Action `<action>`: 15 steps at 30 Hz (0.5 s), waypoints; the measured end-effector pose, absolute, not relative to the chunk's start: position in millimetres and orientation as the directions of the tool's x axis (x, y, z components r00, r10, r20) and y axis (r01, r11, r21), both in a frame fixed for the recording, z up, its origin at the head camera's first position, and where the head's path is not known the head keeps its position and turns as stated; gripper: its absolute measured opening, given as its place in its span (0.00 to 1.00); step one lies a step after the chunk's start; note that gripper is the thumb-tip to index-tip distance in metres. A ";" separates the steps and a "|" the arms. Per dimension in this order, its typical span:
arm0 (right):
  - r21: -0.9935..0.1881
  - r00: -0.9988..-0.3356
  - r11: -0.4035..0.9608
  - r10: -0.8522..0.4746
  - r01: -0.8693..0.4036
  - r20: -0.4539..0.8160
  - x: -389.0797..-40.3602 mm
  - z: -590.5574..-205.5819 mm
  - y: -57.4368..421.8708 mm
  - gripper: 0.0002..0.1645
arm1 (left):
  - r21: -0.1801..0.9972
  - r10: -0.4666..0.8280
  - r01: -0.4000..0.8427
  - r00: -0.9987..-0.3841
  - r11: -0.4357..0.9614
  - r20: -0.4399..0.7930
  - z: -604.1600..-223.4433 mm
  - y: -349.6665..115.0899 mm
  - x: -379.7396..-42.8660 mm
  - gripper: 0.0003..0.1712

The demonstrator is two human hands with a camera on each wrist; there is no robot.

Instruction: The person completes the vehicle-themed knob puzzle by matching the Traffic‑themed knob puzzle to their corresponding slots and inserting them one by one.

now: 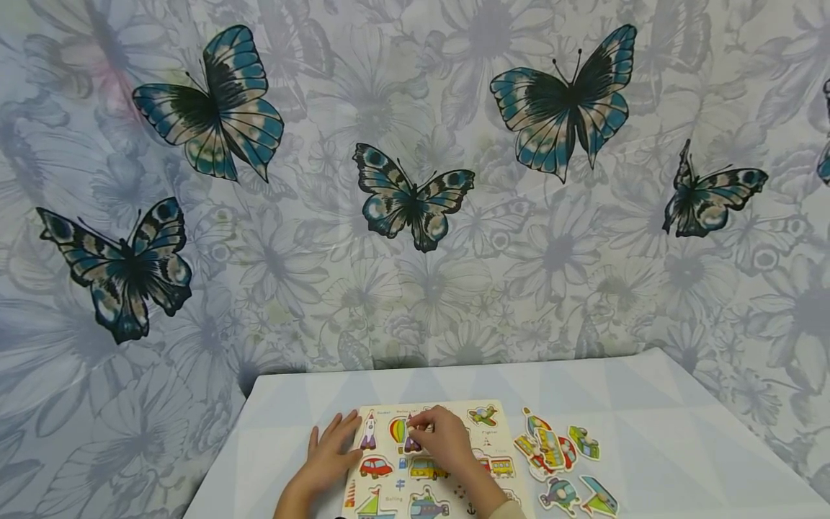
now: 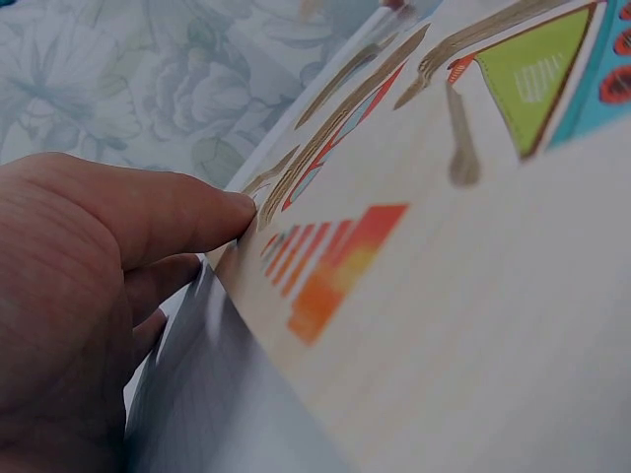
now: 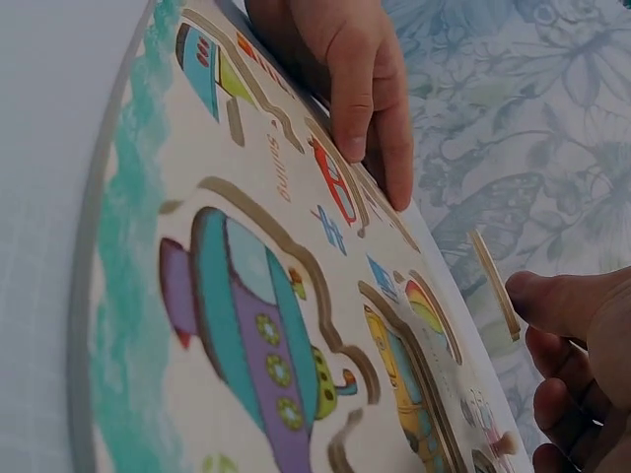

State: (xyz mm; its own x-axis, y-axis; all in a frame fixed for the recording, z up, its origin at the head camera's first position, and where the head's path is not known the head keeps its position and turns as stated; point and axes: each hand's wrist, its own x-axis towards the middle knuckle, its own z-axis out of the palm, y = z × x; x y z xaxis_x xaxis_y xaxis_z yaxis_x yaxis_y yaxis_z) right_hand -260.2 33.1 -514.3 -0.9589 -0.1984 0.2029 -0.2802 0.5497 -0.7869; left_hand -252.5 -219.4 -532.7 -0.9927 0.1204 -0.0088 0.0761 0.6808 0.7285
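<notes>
A wooden picture puzzle board [image 1: 447,412] with vehicle-shaped recesses lies on the table. My right hand [image 1: 447,440] holds a rocket puzzle piece [image 1: 411,442] between thumb and fingers over the board's upper part, beside the hot-air balloon picture [image 1: 397,430]. From the right wrist view, this thin wooden piece [image 3: 493,284] is seen edge-on, raised off the board. My left hand [image 1: 327,458] rests at the board's left edge, fingers spread, near the printed rocket [image 1: 368,432] and the red car [image 1: 375,467]. The left wrist view shows its thumb [image 2: 202,212] touching the edge.
Right of the board lies a heap of loose puzzle pieces [image 1: 550,448], partly overlapping. A green piece [image 1: 585,442], a helicopter-like piece [image 1: 560,494] and a sailboat piece [image 1: 598,496] lie beside it. Behind the white table [image 1: 311,393] hangs a butterfly-patterned cloth [image 1: 415,303].
</notes>
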 end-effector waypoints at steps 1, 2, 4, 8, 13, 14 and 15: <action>-0.788 -0.957 0.546 -0.207 -0.286 0.204 -260.4 -514.2 31.0 0.05 | 0.729 0.123 0.084 -0.992 0.679 -0.001 -531.9 -219.4 -252.1 0.36; -0.787 -0.954 0.542 -0.215 -0.293 0.208 -260.5 -513.8 29.0 0.05 | 0.730 0.127 0.091 -0.992 0.677 0.006 -531.4 -219.6 -251.8 0.36; -0.787 -0.953 0.539 -0.218 -0.299 0.212 -261.1 -513.9 24.3 0.04 | 0.732 0.130 0.100 -0.991 0.674 0.016 -530.6 -220.0 -251.2 0.36; -0.796 -0.952 0.524 -0.207 -0.303 0.226 -261.8 -512.2 12.0 0.03 | 0.722 0.135 0.123 -0.990 0.681 0.041 -531.0 -221.7 -250.5 0.36; -0.797 -0.955 0.529 -0.203 -0.292 0.215 -265.0 -511.6 -6.2 0.03 | 0.715 0.139 0.138 -0.989 0.686 0.057 -534.7 -222.0 -251.1 0.35; -0.793 -0.957 0.538 -0.204 -0.286 0.206 -266.3 -511.7 -9.2 0.03 | 0.714 0.143 0.143 -0.988 0.686 0.061 -535.2 -221.7 -251.3 0.35; -0.790 -0.957 0.543 -0.205 -0.284 0.204 -267.7 -511.6 -11.8 0.03 | 0.713 0.145 0.145 -0.988 0.686 0.061 -535.9 -221.2 -251.5 0.35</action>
State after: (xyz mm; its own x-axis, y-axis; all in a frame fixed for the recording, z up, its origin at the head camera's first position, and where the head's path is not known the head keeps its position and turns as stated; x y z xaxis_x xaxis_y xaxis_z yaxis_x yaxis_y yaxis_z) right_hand -267.7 -11.8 -511.6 -0.9574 -0.2047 0.2038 -0.2843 0.5429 -0.7902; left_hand -251.5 -221.2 -535.9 -0.9876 0.1451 0.0607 0.1446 0.6861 0.7130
